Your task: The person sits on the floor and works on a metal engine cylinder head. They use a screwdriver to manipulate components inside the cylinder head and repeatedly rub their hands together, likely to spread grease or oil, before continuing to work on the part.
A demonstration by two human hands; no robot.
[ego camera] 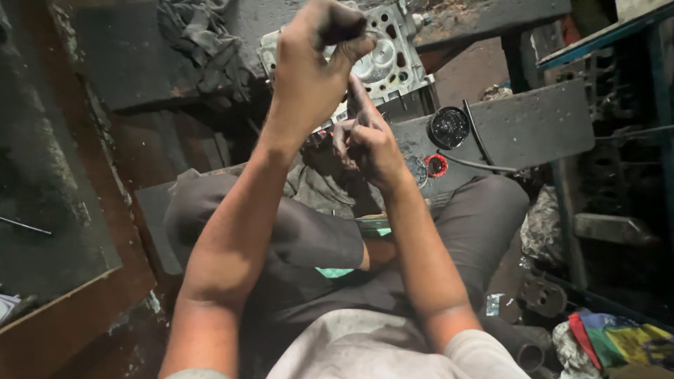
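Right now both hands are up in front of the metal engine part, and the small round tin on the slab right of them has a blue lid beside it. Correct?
Not quite. The lid is red, not blue; the head view shows it below the round tin on the slab. The rest holds: the left hand and right hand are raised before the metal engine part.

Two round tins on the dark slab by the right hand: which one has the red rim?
The smaller tin, nearer the right hand, at the slab's front edge. The larger tin behind it is black all over and glossy inside.

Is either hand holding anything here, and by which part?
Left hand is closed in a fist; right hand curls near it. Anything inside either grip cannot be told.
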